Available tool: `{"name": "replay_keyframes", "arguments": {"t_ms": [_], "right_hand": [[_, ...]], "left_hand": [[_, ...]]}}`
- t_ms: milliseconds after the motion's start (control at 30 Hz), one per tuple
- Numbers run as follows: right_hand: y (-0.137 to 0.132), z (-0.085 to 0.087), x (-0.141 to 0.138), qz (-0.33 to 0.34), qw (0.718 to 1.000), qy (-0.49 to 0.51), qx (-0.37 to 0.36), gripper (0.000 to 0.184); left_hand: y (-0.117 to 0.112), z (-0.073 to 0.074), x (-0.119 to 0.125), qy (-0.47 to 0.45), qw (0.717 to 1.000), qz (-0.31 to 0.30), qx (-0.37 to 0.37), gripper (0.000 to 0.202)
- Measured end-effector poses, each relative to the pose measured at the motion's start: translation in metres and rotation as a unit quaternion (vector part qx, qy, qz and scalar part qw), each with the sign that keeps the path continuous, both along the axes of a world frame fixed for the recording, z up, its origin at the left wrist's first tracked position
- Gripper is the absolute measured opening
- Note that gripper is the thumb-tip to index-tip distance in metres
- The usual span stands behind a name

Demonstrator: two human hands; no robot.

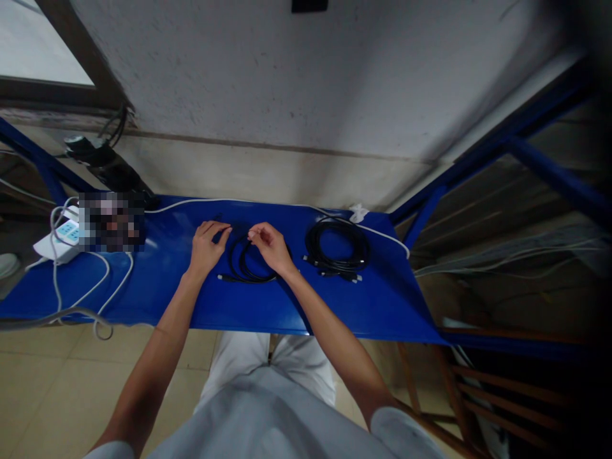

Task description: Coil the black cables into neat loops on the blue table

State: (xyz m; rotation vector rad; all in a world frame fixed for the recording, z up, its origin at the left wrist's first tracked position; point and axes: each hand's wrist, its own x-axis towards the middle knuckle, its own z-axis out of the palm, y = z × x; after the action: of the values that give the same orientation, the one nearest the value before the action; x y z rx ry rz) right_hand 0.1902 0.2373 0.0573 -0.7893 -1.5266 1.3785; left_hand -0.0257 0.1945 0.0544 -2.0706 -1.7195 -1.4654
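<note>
A loosely coiled black cable point(241, 271) lies on the blue tabletop point(229, 309) in front of me, with a metal plug end at its left side. My left hand point(208, 245) is over the coil's left side, thumb and forefinger tips drawn together in a pinch. Across from it, my right hand point(271, 245) hovers over the coil's upper right part, its fingertips pinched too. Anything between the fingers of either hand is too small to make out. My right hand and forearm hide part of the coil.
A bundle of coiled black cables point(337, 245) with several plug ends lies to the right. At the left are a white power strip point(60, 242), grey cords and a black cylindrical object point(108, 166). A white cord point(239, 201) runs along the back, near a crumpled white scrap point(358, 212).
</note>
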Motion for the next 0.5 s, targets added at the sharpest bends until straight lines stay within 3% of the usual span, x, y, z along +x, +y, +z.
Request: {"name": "replay_keyframes", "arguments": {"t_ms": [267, 500], "right_hand": [[-0.001, 0.003, -0.001, 0.007, 1.000, 0.016, -0.020, 0.045], [-0.005, 0.016, 0.005, -0.005, 0.999, 0.008, 0.034, 0.037]], "left_hand": [[0.005, -0.010, -0.008, 0.023, 0.998, -0.017, -0.061, 0.018], [0.008, -0.020, -0.013, 0.038, 0.997, -0.009, -0.067, 0.021]]}}
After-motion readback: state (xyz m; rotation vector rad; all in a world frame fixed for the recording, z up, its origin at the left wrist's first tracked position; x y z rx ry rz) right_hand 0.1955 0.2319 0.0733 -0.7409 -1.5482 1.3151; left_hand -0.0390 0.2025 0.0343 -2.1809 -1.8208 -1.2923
